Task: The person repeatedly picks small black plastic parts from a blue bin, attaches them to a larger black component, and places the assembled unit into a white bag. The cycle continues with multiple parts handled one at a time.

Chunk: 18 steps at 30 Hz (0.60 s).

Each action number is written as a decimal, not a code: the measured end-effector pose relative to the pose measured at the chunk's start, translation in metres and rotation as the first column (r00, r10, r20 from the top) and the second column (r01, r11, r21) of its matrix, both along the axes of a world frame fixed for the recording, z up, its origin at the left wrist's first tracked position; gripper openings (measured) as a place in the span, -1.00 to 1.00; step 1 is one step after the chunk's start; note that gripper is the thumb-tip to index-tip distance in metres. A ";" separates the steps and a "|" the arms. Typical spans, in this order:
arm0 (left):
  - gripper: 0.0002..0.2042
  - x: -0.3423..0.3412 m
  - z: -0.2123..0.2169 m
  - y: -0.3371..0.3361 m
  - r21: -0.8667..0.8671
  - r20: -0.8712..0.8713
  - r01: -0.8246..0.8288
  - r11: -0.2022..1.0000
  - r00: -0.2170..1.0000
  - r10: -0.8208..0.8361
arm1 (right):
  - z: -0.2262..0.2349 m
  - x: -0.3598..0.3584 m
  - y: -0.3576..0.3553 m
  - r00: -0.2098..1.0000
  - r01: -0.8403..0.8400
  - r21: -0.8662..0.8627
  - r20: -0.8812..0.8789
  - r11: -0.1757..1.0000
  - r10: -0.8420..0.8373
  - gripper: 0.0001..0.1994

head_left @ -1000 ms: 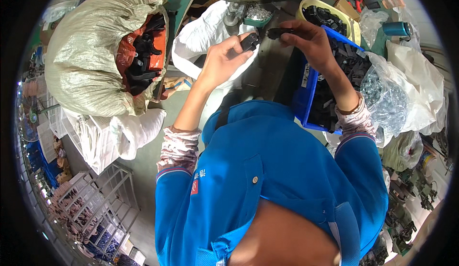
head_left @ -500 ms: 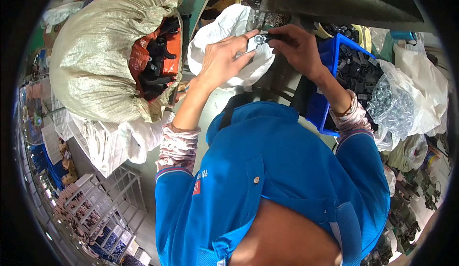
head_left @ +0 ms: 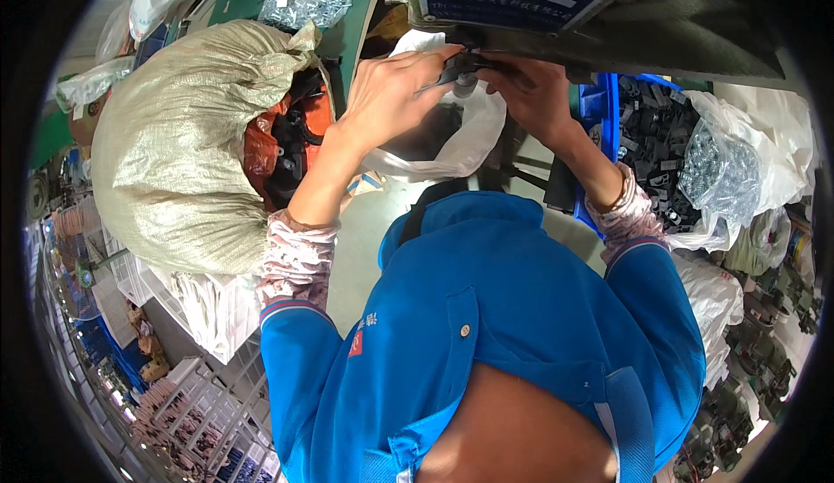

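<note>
My left hand (head_left: 395, 96) and my right hand (head_left: 534, 96) meet beneath the front of a dark grey machine (head_left: 643, 36). Between them is a small black part (head_left: 458, 64), pinched in the fingers of both hands. A grey cylindrical piece (head_left: 466, 86) shows just below it; I cannot tell whether it belongs to the part or the machine. My right fingertips are partly in shadow under the machine. Below the hands hangs an open white plastic bag (head_left: 482, 140), its inside dark.
A big woven sack (head_left: 178, 144) on the left holds black plastic parts (head_left: 291, 148). To the right, a blue crate (head_left: 599, 105) is filled with black parts, and a clear bag of metal pieces (head_left: 717, 170) lies on it. Another bag of metal pieces (head_left: 308, 3) rests on the green table (head_left: 234, 1).
Both hands have moved away from me with the black part, from over the white bag to under the machine's front. The part's round silver face no longer shows. The view has shifted slightly.
</note>
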State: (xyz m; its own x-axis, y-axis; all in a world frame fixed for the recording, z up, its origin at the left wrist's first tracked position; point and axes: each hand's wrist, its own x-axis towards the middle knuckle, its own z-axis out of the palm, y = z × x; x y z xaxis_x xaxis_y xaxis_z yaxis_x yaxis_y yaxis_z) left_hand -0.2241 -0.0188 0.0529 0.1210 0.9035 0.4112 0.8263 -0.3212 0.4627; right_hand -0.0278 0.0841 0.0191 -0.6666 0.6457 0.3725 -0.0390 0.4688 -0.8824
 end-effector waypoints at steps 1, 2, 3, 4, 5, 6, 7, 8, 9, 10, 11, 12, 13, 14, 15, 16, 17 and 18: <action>-0.72 -0.001 -0.001 0.003 -0.005 0.015 0.015 1.000 1.000 -0.015 | 0.000 0.000 0.000 1.000 0.012 -0.015 -0.019 1.000 -0.012 -0.78; -0.70 -0.002 -0.001 0.005 -0.002 0.016 0.016 1.000 1.000 -0.016 | 0.001 -0.001 0.000 0.999 0.023 -0.029 -0.038 0.999 -0.024 -0.79; -0.68 -0.003 0.000 0.008 0.000 0.017 0.017 1.000 1.000 -0.017 | 0.001 -0.001 0.000 0.998 0.033 -0.044 -0.058 0.998 -0.036 -0.80; -0.66 -0.003 0.001 0.010 0.005 0.018 0.016 1.000 1.000 -0.016 | 0.002 0.000 0.000 0.999 0.043 -0.025 0.000 0.999 -0.043 -0.81; -0.67 -0.003 0.001 0.011 -0.023 0.028 0.018 1.000 0.999 -0.017 | 0.003 0.002 0.001 0.997 0.051 -0.006 0.057 0.999 -0.050 -0.82; -0.67 -0.002 0.000 0.011 -0.051 0.038 0.018 0.999 0.999 -0.016 | 0.004 0.004 0.001 0.992 0.057 0.012 0.114 0.998 -0.058 -0.83; -0.67 -0.003 0.000 0.014 -0.075 0.045 0.022 0.997 0.999 -0.019 | 0.001 0.005 0.003 0.990 0.060 0.023 0.123 0.998 -0.063 -0.82; -0.67 -0.005 0.002 0.016 -0.106 0.036 0.025 0.994 0.999 -0.021 | -0.005 0.005 0.006 0.989 0.063 0.034 0.132 0.997 -0.067 -0.82; -0.66 -0.006 0.004 0.019 -0.137 0.027 0.027 0.990 0.999 -0.024 | -0.008 0.003 0.009 0.988 0.065 0.044 0.141 0.997 -0.071 -0.82; -0.66 -0.005 0.004 0.017 -0.175 0.026 0.029 0.984 0.999 -0.025 | -0.009 0.004 0.011 0.980 0.071 -0.014 0.187 0.997 -0.067 -0.80; -0.66 -0.004 0.001 0.019 -0.231 0.028 0.032 0.972 0.999 -0.026 | -0.011 0.003 0.014 0.971 0.078 -0.071 0.233 0.994 -0.060 -0.79; -0.66 -0.005 -0.002 0.023 -0.286 0.030 0.035 0.957 0.999 -0.027 | -0.012 0.003 0.015 0.959 0.088 -0.129 0.278 0.988 -0.049 -0.78; -0.66 -0.007 -0.002 0.026 -0.334 0.021 0.031 0.942 0.999 -0.025 | -0.013 0.002 0.019 0.961 0.066 -0.156 0.276 0.986 -0.020 -0.77; -0.67 -0.006 -0.009 0.020 -0.247 0.076 0.034 0.968 0.997 -0.015 | -0.013 0.002 0.022 0.962 0.042 -0.184 0.273 0.982 0.010 -0.76; -0.69 -0.012 -0.008 0.017 -0.237 0.057 0.033 0.971 0.998 -0.020 | -0.013 0.002 0.023 0.962 0.018 -0.211 0.270 0.977 0.041 -0.75; -0.71 -0.020 -0.008 0.014 -0.230 0.041 0.040 0.972 0.999 -0.031 | -0.014 0.003 0.023 0.966 0.018 -0.221 0.257 0.975 0.040 -0.74; -0.72 -0.025 -0.008 0.013 -0.223 0.025 0.046 0.974 0.999 -0.041 | -0.014 0.003 0.023 0.969 0.017 -0.230 0.243 0.973 0.041 -0.73; -0.74 -0.025 -0.008 0.014 -0.245 0.062 0.038 0.969 0.998 -0.023 | -0.014 0.003 0.023 0.973 0.014 -0.239 0.229 0.971 0.042 -0.72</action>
